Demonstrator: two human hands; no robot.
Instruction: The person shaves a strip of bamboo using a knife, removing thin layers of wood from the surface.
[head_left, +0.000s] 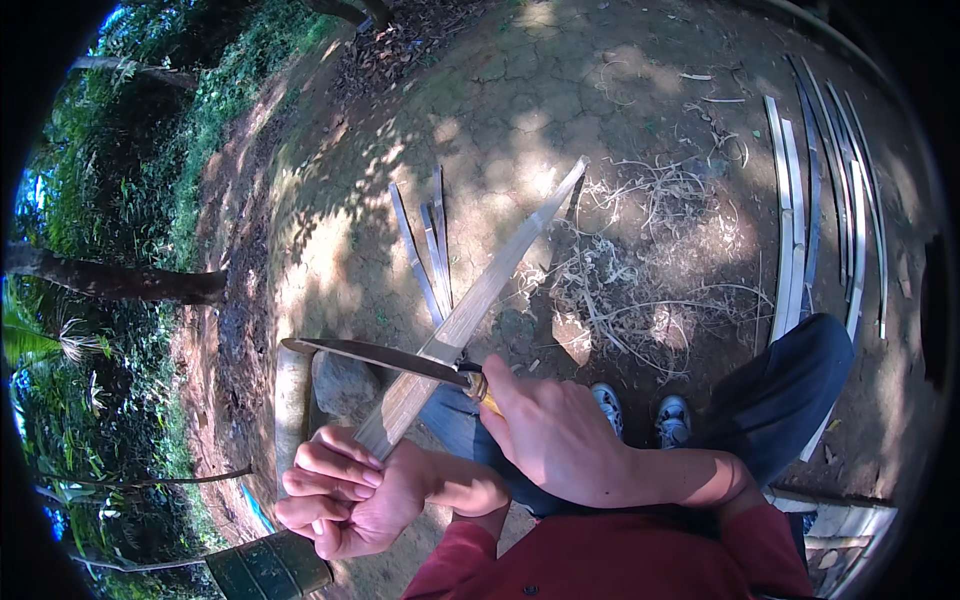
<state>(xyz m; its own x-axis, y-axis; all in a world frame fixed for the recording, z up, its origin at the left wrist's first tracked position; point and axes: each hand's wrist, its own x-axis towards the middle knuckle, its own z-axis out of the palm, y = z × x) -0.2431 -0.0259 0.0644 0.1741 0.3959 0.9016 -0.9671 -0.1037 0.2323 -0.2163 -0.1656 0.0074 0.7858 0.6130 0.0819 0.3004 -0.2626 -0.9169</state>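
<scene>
So here the left hand (345, 490) has its grip wrapped tight around the near end of a long bamboo slat (470, 315), fingers curled over the top of it. The slat runs up and away from the lap at a slant, its far tip out over the cracked dirt ground (520, 90). The right hand (555, 430) is closed around the yellowish handle of a knife (385, 357) — a long dark blade that lies across the slat, touching its upper face just past the left hand's knuckles, with the tip pointing off to the person's left. The right forearm crosses over the left wrist, both coming out of red sleeves (600, 555).

Right under the blade tip there's a grey stone (345, 385) and a pale log (292, 400) standing next to it. A few short thin strips (430, 250) lie on the ground just left of the slat, roughly side by side. To the right of the slat there's a messy heap of curly shavings (640, 260). Further right, well apart from the hands, a bundle of long split strips (820, 210) is laid out in a row.

Person's in blue trousers (790, 390) and grey sneakers (640, 415) — feet planted just below the shavings. Trees and green undergrowth off to the left.
</scene>
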